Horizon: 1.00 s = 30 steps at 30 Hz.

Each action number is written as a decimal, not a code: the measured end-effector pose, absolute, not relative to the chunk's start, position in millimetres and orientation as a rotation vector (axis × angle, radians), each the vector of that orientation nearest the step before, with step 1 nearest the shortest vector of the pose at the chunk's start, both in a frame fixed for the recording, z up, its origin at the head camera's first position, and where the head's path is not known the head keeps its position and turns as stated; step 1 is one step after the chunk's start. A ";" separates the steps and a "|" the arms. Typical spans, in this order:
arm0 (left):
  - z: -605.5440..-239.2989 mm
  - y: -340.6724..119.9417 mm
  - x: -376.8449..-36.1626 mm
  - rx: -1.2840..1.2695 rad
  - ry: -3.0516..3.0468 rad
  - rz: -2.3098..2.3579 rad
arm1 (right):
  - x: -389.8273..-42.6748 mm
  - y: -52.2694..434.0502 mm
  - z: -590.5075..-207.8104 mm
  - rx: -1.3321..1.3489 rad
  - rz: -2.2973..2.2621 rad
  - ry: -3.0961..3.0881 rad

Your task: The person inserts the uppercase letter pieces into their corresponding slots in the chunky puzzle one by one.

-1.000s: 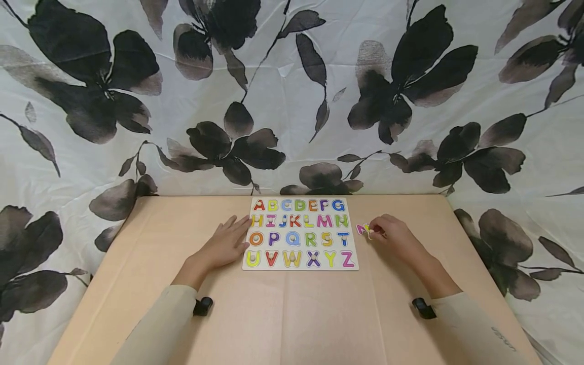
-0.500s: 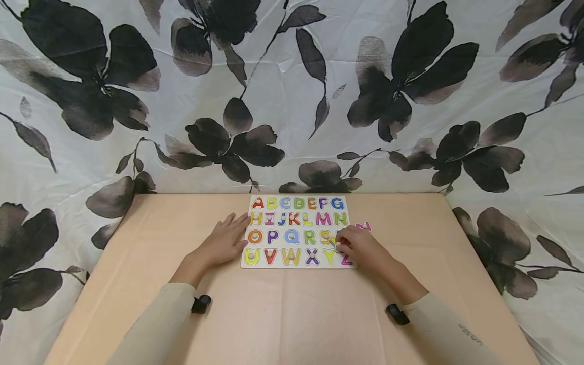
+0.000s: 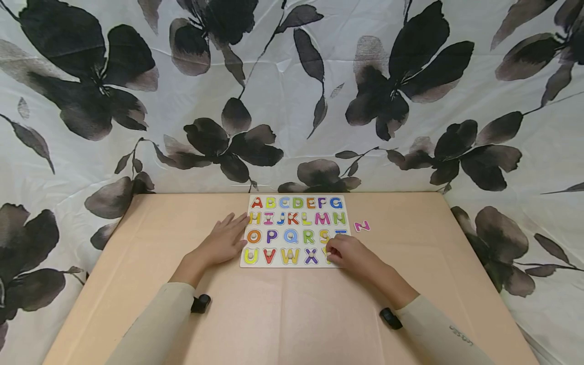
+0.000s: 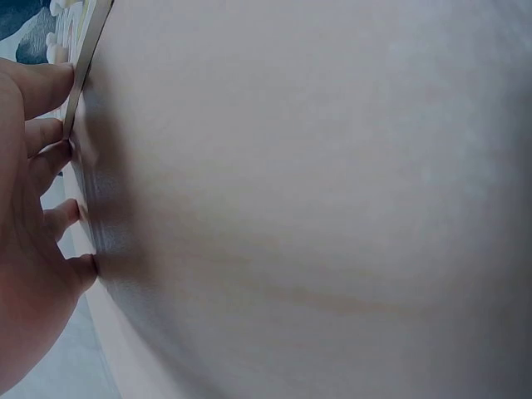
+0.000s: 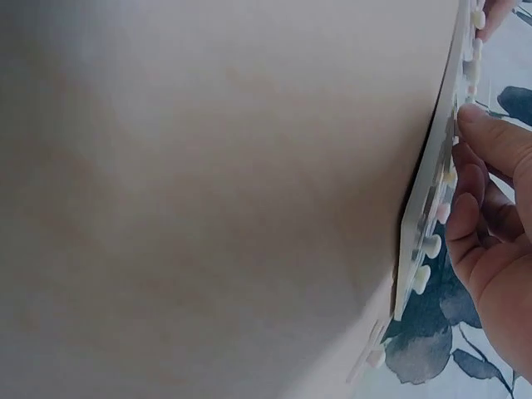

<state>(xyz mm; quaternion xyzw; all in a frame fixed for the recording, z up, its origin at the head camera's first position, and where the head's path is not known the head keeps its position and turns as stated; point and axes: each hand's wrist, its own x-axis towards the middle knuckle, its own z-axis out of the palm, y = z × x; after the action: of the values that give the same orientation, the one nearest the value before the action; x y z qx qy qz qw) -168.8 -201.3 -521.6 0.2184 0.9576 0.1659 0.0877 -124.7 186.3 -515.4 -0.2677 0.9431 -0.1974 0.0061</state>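
Observation:
A white alphabet puzzle board (image 3: 274, 265), with coloured letters in rows, lies at the table's far edge. Small knobs stand up from its letter pieces. My left hand (image 3: 222, 240) rests at the board's left edge, fingers spread and touching it; the left wrist view shows those fingers (image 4: 51, 166) against the side. At the lower right of the board, my right hand (image 3: 353, 254) pinches a yellow letter Y piece (image 3: 328, 257) over the Y spot. Its fingers hide most of the piece and cover the Z spot. A pink letter piece (image 3: 362, 226) lies right of the board.
The tan table (image 3: 292, 314) extends towards me from the board. Behind it hangs a white cloth (image 3: 292, 116) printed with dark flowers, also seen at both sides. Each wrist carries a small black camera.
My right hand has carried the yellow Y piece left from beside the pink piece, then down to the board's bottom row. The left hand stays at the board's edge.

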 end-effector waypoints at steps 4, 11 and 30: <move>-522.5 -201.1 -169.3 0.646 2.853 0.495 | -124.4 185.8 -516.4 -0.819 -0.613 2.932; -521.8 -200.3 -169.6 0.650 2.860 0.505 | -126.8 186.7 -516.1 -0.829 -0.620 2.904; -520.4 -199.3 -171.7 0.646 2.856 0.511 | -153.3 252.6 -496.9 -0.762 -0.587 3.093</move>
<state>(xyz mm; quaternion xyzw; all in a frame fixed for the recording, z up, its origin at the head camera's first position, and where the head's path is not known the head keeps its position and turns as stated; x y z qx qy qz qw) -171.7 -199.3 -520.4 0.2167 0.9574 0.1713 0.0843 -153.3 252.6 -496.9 -0.2349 0.9538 -0.1811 -0.0489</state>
